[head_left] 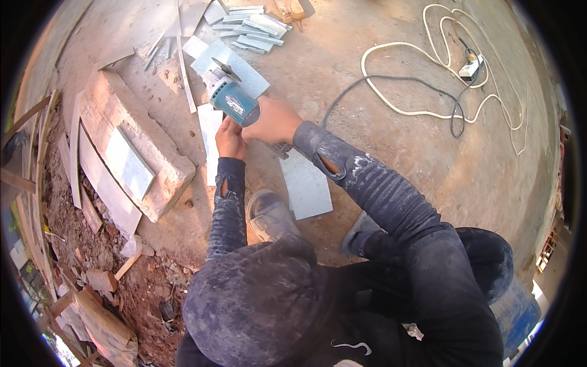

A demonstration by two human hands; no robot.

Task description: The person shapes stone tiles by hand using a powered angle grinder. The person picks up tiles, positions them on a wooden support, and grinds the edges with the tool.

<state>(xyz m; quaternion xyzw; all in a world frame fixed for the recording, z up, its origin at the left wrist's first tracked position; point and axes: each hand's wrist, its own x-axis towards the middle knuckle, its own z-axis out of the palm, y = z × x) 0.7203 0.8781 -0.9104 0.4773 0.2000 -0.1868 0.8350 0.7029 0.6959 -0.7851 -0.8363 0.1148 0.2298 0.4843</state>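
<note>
Evidently, both hands were engaged at one tool, a teal angle grinder (pixel 235 103), located ahead of the person's feet. The right hand (pixel 274 122) was closed around the grinder's housing behind the teal section. The left hand (pixel 232 142) was set at the near side of the same tool, its fingers partly curled against it; how firmly it gripped could not be told.

The round disc (pixel 227 70) stood at the far end of the grinder, above a large grey slab (pixel 247 66); contact between the two could not be confirmed. A narrow pale slab (pixel 210 137) lay just beside the left hand, and further slabs (pixel 307 189) lay between the feet. Beyond, a pile of cut strips (pixel 254 30) was noted.

To the left, a stone block (pixel 164 168) bore one pale tile (pixel 129 162). On the right, a white cable (pixel 397 111) lay in loops near a white socket box (pixel 471 68), and a dark cord (pixel 379 77) crossed the dusty floor (pixel 391 165).
</note>
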